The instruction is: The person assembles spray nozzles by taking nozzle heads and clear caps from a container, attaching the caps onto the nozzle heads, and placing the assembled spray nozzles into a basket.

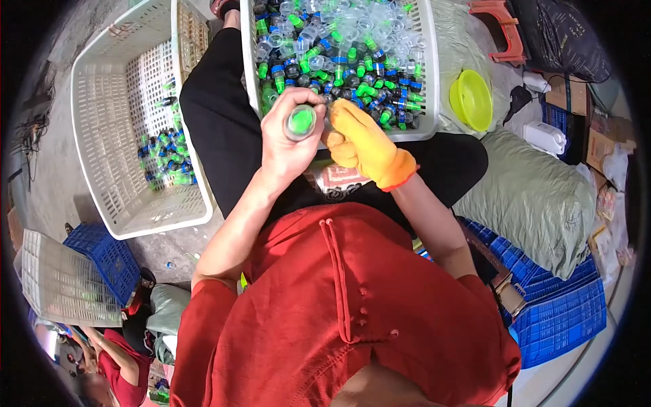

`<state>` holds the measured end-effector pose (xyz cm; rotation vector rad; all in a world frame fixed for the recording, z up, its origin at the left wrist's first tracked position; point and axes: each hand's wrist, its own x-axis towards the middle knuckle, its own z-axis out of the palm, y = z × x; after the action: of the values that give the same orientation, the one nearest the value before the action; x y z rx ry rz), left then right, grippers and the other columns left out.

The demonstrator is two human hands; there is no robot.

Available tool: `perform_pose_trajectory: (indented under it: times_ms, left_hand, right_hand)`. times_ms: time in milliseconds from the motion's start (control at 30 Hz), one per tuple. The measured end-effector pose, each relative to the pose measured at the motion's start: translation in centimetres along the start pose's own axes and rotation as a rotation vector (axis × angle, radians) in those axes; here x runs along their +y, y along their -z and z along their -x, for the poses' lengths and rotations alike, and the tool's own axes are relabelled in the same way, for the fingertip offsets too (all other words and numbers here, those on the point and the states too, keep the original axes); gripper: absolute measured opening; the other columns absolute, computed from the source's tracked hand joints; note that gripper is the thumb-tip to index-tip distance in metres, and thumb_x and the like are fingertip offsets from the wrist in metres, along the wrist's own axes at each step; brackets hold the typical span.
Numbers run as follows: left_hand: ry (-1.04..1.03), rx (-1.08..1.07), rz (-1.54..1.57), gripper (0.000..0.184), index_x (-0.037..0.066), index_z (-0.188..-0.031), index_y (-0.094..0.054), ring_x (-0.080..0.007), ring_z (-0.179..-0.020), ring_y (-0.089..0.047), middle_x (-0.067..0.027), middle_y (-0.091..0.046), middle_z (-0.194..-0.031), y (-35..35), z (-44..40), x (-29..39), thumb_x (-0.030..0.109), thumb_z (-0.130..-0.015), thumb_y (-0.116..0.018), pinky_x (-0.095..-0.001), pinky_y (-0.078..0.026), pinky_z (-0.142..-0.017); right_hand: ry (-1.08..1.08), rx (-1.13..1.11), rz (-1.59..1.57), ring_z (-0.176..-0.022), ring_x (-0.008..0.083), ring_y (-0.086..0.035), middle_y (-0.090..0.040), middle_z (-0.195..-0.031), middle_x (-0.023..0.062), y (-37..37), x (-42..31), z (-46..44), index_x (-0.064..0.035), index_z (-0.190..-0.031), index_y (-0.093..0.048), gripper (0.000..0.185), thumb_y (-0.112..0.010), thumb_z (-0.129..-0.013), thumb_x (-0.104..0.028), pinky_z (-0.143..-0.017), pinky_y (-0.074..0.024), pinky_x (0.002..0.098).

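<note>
My bare left hand [288, 139] is wrapped round a small bottle with a green top under a clear cover [301, 121], its end facing up at me. Close beside it, my right hand [364, 146], in a yellow-orange glove, has its fingers curled closed; what they hold, if anything, is hidden. Both hands are over my lap, at the near edge of a white crate [428, 68]. That crate is full of small dark bottles with green tops and blue bands [369, 88], with many loose clear plastic covers [380, 27] heaped at the far side.
On my left stands another white crate [102, 136] with a smaller pile of green-topped bottles [166, 156]. A lime-green bowl [471, 100], a stuffed pale sack [529, 197] and blue crates [559, 319] are on my right. Another person [125, 363] is at the lower left, by stacked crates [64, 281].
</note>
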<state>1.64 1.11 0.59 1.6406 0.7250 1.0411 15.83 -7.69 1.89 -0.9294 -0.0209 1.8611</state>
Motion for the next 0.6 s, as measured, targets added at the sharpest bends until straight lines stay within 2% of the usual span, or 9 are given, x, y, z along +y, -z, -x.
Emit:
perform_pose_trajectory:
  times_ms: [33, 200, 267, 300, 333, 400, 500, 533, 600]
  left_hand:
    - [0.016, -0.045, -0.004, 0.014, 0.001, -0.097, -0.061, -0.0156, -0.082, -0.061, -0.0086, -0.064, -0.092, 0.8, -0.2, 0.4, -0.005, -0.085, -0.064, -0.0279, -0.049, -0.075]
    - [-0.209, -0.072, -0.112, 0.018, 0.001, -0.095, -0.061, -0.0218, -0.08, -0.062, -0.0123, -0.063, -0.091, 4.0, -1.6, 2.0, -0.004, -0.08, -0.069, -0.0307, -0.051, -0.071]
    - [-0.132, -0.054, -0.162, 0.016, 0.002, -0.096, -0.062, -0.0184, -0.078, -0.062, -0.0103, -0.064, -0.09, 4.5, -2.1, 1.8, -0.002, -0.082, -0.068, -0.0298, -0.051, -0.071]
    - [0.121, 0.014, -0.12, 0.015, 0.002, -0.098, -0.063, -0.0155, -0.075, -0.061, -0.0077, -0.064, -0.086, 4.1, -2.2, 2.0, 0.001, -0.084, -0.068, -0.0285, -0.05, -0.069]
    - [0.374, 0.083, -0.074, 0.014, 0.001, -0.1, -0.064, -0.0126, -0.072, -0.061, -0.005, -0.063, -0.081, 3.6, -2.2, 2.1, 0.004, -0.086, -0.068, -0.0271, -0.05, -0.066]
    - [0.687, 0.08, 0.239, 0.015, 0.001, -0.101, -0.067, -0.0046, -0.049, -0.048, 0.0023, -0.056, -0.064, 3.6, -2.9, 1.4, 0.013, -0.092, -0.065, -0.0222, -0.036, -0.044]
    - [0.75, 0.093, 0.359, 0.014, 0.002, -0.099, -0.067, -0.0033, -0.046, -0.044, 0.0029, -0.055, -0.061, 2.0, -2.7, 0.9, 0.014, -0.093, -0.065, -0.0217, -0.033, -0.042]
    - [0.661, 0.056, 0.226, 0.009, 0.002, -0.096, -0.065, -0.0043, -0.056, -0.051, 0.0017, -0.058, -0.07, 1.7, -2.4, 1.1, 0.009, -0.092, -0.065, -0.0217, -0.041, -0.05]
    - [0.358, 0.136, 0.16, 0.005, 0.003, -0.094, -0.063, -0.006, -0.072, -0.057, -0.0002, -0.061, -0.083, 0.4, -1.1, 0.4, 0.003, -0.09, -0.066, -0.0228, -0.048, -0.064]
  right_hand:
    - [-0.04, 0.11, -0.007, -0.043, 0.0017, -0.03, -0.047, -0.067, -0.0035, -1.7, -0.1, 0.0, -0.0171, -0.094, -0.049, 0.017, -0.055, -0.1, -0.032, -0.038, -0.0208, 0.019]
    - [-0.293, -0.056, -0.279, -0.043, 0.0024, -0.03, -0.037, -0.059, -0.0059, -3.3, -0.7, -1.8, -0.0187, -0.084, -0.048, 0.024, -0.053, -0.1, -0.037, -0.039, -0.0206, 0.0193]
    - [-0.09, -0.159, 0.057, -0.045, 0.0044, -0.033, -0.043, -0.065, -0.0051, -4.3, -1.7, -2.0, -0.0161, -0.093, -0.051, 0.022, -0.054, -0.099, -0.037, -0.041, -0.0244, 0.0197]
    - [0.152, 0.049, 0.574, -0.053, 0.0114, -0.049, -0.053, -0.075, 0.0005, -5.8, -2.1, -1.9, -0.0118, -0.108, -0.052, 0.027, -0.06, -0.095, -0.034, -0.046, -0.0379, 0.0254]
    - [0.905, 0.166, 1.181, -0.077, 0.021, -0.064, -0.06, -0.092, 0.0026, -4.6, -0.5, -4.1, -0.0063, -0.122, -0.049, 0.039, -0.066, -0.091, -0.023, -0.064, -0.0503, 0.0349]
    - [0.876, 0.226, 1.759, -0.094, 0.0236, -0.064, -0.059, -0.104, 0.0042, -4.3, -2.0, -2.5, -0.0043, -0.121, -0.048, 0.041, -0.068, -0.087, -0.015, -0.072, -0.052, 0.0395]
    - [0.842, 0.305, 1.804, -0.091, 0.0208, -0.063, -0.059, -0.103, 0.004, -2.8, -1.1, -2.4, -0.0054, -0.12, -0.049, 0.034, -0.063, -0.09, -0.012, -0.071, -0.052, 0.0374]
    - [0.842, 0.306, 1.804, -0.091, 0.0208, -0.063, -0.059, -0.103, 0.004, -2.4, -0.7, -2.5, -0.0054, -0.12, -0.049, 0.034, -0.063, -0.09, -0.012, -0.071, -0.052, 0.0374]
    - [0.705, 0.216, 1.053, -0.076, 0.0179, -0.061, -0.06, -0.092, 0.0092, -2.0, 0.0, -2.5, -0.0018, -0.115, -0.049, 0.03, -0.059, -0.094, -0.02, -0.064, -0.0492, 0.0336]
